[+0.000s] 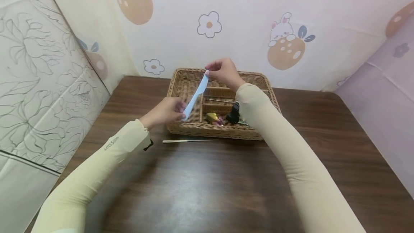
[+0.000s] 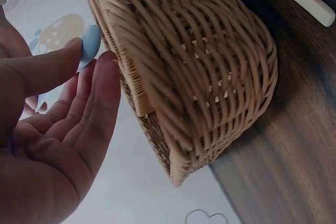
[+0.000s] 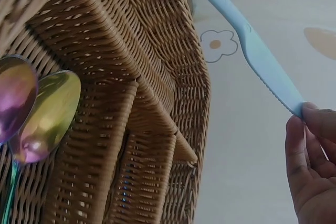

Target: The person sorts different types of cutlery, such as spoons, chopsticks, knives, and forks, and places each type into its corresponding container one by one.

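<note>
A light blue plastic knife [image 1: 197, 94] slants over the left part of a wicker basket [image 1: 213, 131]. My left hand [image 1: 167, 111] pinches the rounded handle end between thumb and fingers, just above the basket's left front corner. At the other end, the fingertips of my right hand [image 1: 225, 73] pinch the blade tip, high over the basket's back. The right wrist view shows the serrated edge along the knife's blade [image 3: 268, 72] and the basket's dividers below it. In the left wrist view only the blue handle end [image 2: 91, 44] shows clearly.
Shiny gold and pink spoons [image 1: 214, 118] lie in the basket's front compartment, beside a black-handled utensil [image 1: 233, 113]. A thin pale-handled stick [image 1: 181, 141] lies on the dark wooden table [image 1: 194, 186] before the basket. A patterned wall covering [image 1: 245, 46] rises behind.
</note>
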`<state>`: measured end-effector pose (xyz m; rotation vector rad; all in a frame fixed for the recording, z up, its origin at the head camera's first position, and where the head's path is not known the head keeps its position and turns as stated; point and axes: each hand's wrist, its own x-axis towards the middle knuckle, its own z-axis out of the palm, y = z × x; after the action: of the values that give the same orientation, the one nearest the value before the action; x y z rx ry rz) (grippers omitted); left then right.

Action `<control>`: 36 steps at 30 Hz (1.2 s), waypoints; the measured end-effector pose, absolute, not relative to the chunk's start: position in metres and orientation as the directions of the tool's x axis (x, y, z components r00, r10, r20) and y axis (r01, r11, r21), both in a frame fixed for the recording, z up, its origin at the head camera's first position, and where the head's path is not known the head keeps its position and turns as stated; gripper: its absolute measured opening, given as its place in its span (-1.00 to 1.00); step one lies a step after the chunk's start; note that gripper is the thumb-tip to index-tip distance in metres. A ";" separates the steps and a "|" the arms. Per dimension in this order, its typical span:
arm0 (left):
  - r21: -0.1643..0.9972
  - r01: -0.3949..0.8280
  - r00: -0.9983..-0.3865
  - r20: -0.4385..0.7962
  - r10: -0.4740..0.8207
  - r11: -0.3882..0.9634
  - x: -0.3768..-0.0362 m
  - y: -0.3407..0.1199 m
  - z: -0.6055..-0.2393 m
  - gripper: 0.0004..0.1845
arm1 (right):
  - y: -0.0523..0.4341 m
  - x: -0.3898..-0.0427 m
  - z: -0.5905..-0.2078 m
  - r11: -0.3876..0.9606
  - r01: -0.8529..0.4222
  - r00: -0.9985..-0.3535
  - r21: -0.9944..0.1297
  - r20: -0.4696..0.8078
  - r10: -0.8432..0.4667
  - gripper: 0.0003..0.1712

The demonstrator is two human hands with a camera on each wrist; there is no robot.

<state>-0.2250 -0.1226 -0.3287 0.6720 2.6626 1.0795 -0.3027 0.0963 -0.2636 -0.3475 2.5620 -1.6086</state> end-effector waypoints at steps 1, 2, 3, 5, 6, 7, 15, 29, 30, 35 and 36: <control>0.702 0.329 -0.880 -0.013 0.474 0.631 -0.226 -0.122 -0.330 -0.74 | 0.094 -0.304 -0.265 0.421 -0.139 -0.971 -0.896 0.039 -0.237 -0.75; 0.706 0.319 -0.883 -0.022 0.469 0.632 -0.227 -0.122 -0.331 -0.74 | 0.093 -0.305 -0.267 0.426 -0.141 -0.972 -0.894 0.042 -0.233 -0.76; 0.712 0.307 -0.885 -0.031 0.465 0.631 -0.228 -0.122 -0.332 -0.74 | 0.091 -0.307 -0.268 0.430 -0.141 -0.972 -0.892 0.043 -0.231 -0.77; 0.718 0.293 -0.885 -0.046 0.463 0.631 -0.230 -0.122 -0.334 -0.73 | 0.088 -0.310 -0.272 0.438 -0.139 -0.974 -0.888 0.042 -0.223 -0.78; 0.719 0.287 -0.886 -0.053 0.461 0.633 -0.231 -0.122 -0.335 -0.73 | 0.087 -0.311 -0.273 0.445 -0.138 -0.975 -0.885 0.041 -0.220 -0.79; 0.717 0.281 -0.887 -0.060 0.458 0.638 -0.232 -0.121 -0.336 -0.73 | 0.086 -0.312 -0.275 0.452 -0.133 -0.976 -0.882 0.038 -0.214 -0.80; 0.682 0.242 -0.898 -0.112 0.426 0.690 -0.237 -0.118 -0.339 -0.71 | 0.081 -0.322 -0.289 0.473 -0.122 -0.977 -0.872 0.022 -0.211 -0.81; 0.576 0.227 -0.854 -0.271 0.445 0.785 -0.255 -0.112 -0.346 -0.64 | 0.068 -0.333 -0.307 0.570 -0.090 -0.947 -0.817 -0.106 -0.302 -0.66; 0.563 0.229 -0.847 -0.286 0.447 0.794 -0.256 -0.111 -0.346 -0.60 | 0.067 -0.334 -0.309 0.584 -0.085 -0.943 -0.807 -0.124 -0.308 -0.64; 0.506 0.241 -0.832 -0.332 0.444 0.829 -0.261 -0.109 -0.348 -0.60 | 0.059 -0.335 -0.315 0.639 -0.078 -0.925 -0.765 -0.183 -0.332 -0.58; 0.494 0.238 -0.835 -0.336 0.436 0.836 -0.261 -0.109 -0.348 -0.65 | 0.057 -0.335 -0.316 0.648 -0.083 -0.922 -0.757 -0.189 -0.339 -0.57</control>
<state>-0.2614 -0.1092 -0.3485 0.4997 2.5726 0.6127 -0.3350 0.0575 -0.3158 -0.3378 2.5546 -1.1510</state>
